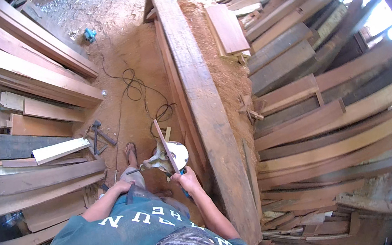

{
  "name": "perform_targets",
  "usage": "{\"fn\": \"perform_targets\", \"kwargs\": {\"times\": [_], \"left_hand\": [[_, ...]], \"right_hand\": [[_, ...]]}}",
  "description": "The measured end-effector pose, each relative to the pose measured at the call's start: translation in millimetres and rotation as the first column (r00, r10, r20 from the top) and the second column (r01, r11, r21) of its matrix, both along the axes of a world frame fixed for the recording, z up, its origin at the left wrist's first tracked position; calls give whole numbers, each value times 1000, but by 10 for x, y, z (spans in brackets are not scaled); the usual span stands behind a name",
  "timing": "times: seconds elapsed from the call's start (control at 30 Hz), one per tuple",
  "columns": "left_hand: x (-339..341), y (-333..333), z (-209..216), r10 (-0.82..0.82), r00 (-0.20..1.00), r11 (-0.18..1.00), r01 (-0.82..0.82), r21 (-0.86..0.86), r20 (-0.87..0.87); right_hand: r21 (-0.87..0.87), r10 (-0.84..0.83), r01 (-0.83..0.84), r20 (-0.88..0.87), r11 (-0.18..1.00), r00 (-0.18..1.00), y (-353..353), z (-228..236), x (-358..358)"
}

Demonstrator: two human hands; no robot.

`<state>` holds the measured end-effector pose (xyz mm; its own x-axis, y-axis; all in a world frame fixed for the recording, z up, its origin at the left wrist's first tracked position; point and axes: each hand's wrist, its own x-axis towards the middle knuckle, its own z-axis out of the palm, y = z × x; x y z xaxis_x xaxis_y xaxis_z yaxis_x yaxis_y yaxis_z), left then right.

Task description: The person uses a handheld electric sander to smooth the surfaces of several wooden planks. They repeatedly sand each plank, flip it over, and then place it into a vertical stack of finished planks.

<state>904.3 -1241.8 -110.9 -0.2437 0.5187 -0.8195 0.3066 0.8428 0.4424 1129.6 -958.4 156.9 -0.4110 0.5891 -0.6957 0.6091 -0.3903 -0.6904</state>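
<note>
My right hand point(189, 180) is closed at the near end of a thin reddish-brown wooden strip point(166, 145), which points up and away to the left. Something small and blue shows by these fingers, too small to make out. Close beyond the hand is a white rounded object point(179, 154) with a paler, leg-like part on its left; its kind is unclear. A short dark rod sticks out at its lower left. My left hand point(123, 186) is down by my leg, and its fingers are mostly hidden.
A long thick wooden beam point(201, 86) runs along my right. Stacked boards point(38, 77) line the left, and more planks point(325, 119) lean on the right. A black cable point(136, 87) coils on the sawdust floor, near a blue power tool point(89, 35) and a metal stand point(98, 137).
</note>
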Motion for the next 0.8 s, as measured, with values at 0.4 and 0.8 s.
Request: {"fn": "perform_targets", "kwargs": {"times": [0.4,0.8], "left_hand": [[-1073,747,304,-110,967,926,17,-377,-228],[-1697,766,88,200,951,905,-271,-328,-236]], "right_hand": [[-228,412,-363,228,904,882,727,-2737,-2943],[248,506,-576,294,779,811,1260,-5834,-5383]]}}
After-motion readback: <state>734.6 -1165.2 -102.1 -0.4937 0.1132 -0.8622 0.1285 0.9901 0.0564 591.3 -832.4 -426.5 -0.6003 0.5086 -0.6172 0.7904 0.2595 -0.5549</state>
